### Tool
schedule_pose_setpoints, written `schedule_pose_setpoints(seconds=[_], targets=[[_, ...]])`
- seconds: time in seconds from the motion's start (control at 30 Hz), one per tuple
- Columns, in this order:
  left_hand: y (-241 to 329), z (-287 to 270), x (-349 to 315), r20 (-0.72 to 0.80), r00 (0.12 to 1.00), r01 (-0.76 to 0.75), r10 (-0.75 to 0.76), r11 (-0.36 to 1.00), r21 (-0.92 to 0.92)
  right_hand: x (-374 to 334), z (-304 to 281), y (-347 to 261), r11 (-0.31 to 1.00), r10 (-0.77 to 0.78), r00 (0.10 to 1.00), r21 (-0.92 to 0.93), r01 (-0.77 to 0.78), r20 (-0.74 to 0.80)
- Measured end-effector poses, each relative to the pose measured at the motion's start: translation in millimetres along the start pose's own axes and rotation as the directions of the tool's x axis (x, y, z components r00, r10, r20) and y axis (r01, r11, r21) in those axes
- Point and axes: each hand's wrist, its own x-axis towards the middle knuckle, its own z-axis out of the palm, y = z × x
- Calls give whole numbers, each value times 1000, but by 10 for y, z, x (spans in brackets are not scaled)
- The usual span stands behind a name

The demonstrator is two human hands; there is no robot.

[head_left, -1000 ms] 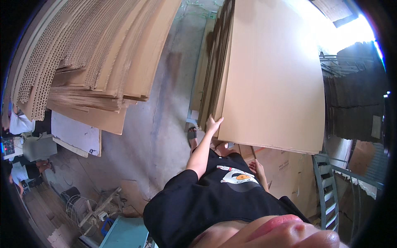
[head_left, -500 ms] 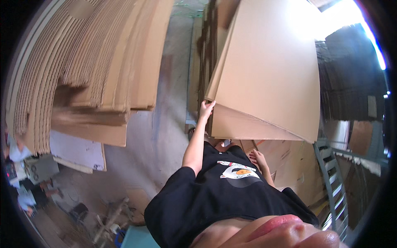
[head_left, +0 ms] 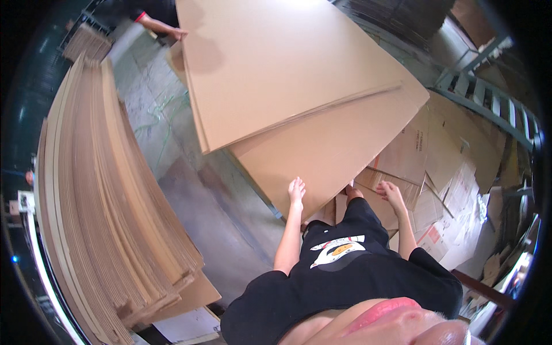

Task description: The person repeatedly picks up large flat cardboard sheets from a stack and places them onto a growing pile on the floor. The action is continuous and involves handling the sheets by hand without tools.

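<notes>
Two layers of large flat cardboard sheets lie in front of me. The upper cardboard sheets (head_left: pixel 276 63) are turned at an angle over the lower cardboard sheet (head_left: pixel 322 155), whose near corner points toward me. Over that sheet's near left edge is my left hand (head_left: pixel 296 190), fingers raised and slightly apart, with nothing in it. My right hand (head_left: pixel 392 193) hangs off the sheet's near right edge, loosely curled and apart from it, also holding nothing. At the far left, another person's hand (head_left: pixel 179 34) grips the edge of the upper sheets.
A long stack of cardboard sheets (head_left: pixel 109 207) stands on edge along my left. Flattened cartons (head_left: pixel 414 149) lie on the floor to the right, below a metal stair (head_left: pixel 489 103). Green strapping (head_left: pixel 164 118) lies on the floor beyond the left stack.
My left hand has let go of the upper sheets' corner. Those sheets now sit farther away and turned. My view has swung, bringing another person's hand into sight at the far left.
</notes>
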Motion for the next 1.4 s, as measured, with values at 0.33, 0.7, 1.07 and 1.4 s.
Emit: schedule_pose_setpoints(seconds=[0.33,0.7,1.07,1.4], targets=[[22,1390,599,18,993,112,-116,890,-443,2194,-936,-811,967,-167,980,176,185,-109],[449,2533,1230,-110,987,33,-116,820,-572,3285,-1045,-1936,945,-202,979,266,190,20],[955,2867,1579,-286,941,36,-182,893,-449,3658,-604,-1775,955,-36,940,289,-68,340],[1622,1094,709,-359,931,-215,66,894,-393,4856,216,-3109,745,-74,928,639,-191,365]])
